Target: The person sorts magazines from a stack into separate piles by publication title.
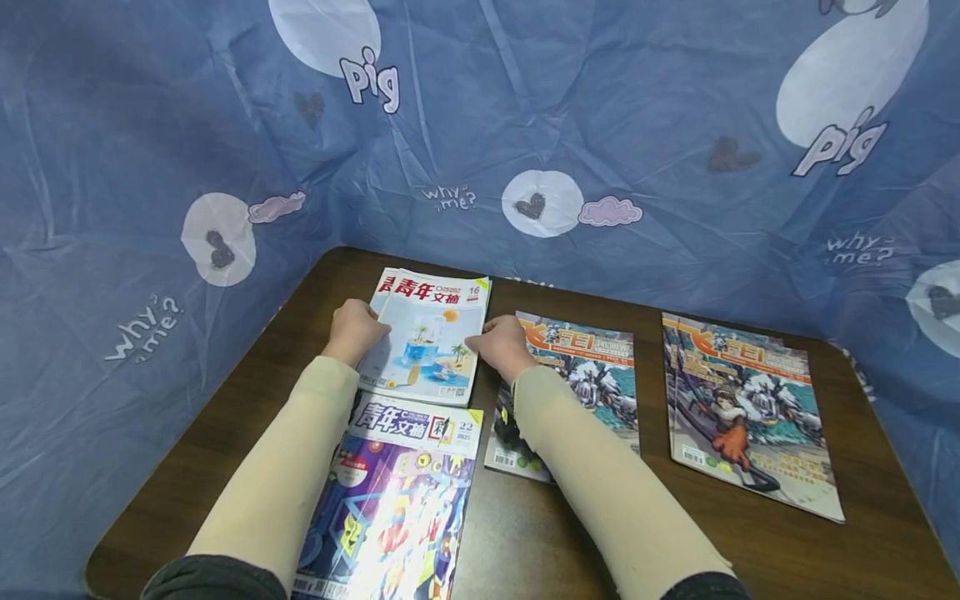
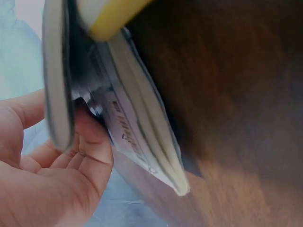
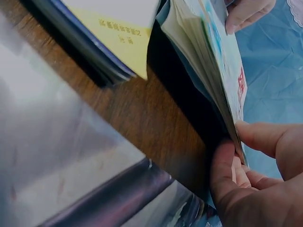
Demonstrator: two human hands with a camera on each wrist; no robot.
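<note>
Both hands hold a white magazine (image 1: 442,325) with red title characters and a beach picture on its cover. My left hand (image 1: 356,332) pinches its left edge; in the left wrist view the thumb and curled fingers grip the held magazine (image 2: 57,80) above another magazine (image 2: 135,118). On the opposite side, my right hand (image 1: 504,346) pinches the right edge, thumb on the cover and fingers underneath (image 3: 223,172). A second white magazine (image 1: 381,285) peeks out at the upper left beneath the held one. Nearer to me lies a purple magazine (image 1: 397,508), close below the held one.
A comic-style magazine (image 1: 592,367) lies under my right forearm, partly hidden by it. Farther right is a pair of similar overlapping magazines (image 1: 750,417). The dark wooden table (image 1: 525,542) has rounded corners, and a blue patterned cloth (image 1: 465,125) hangs behind it.
</note>
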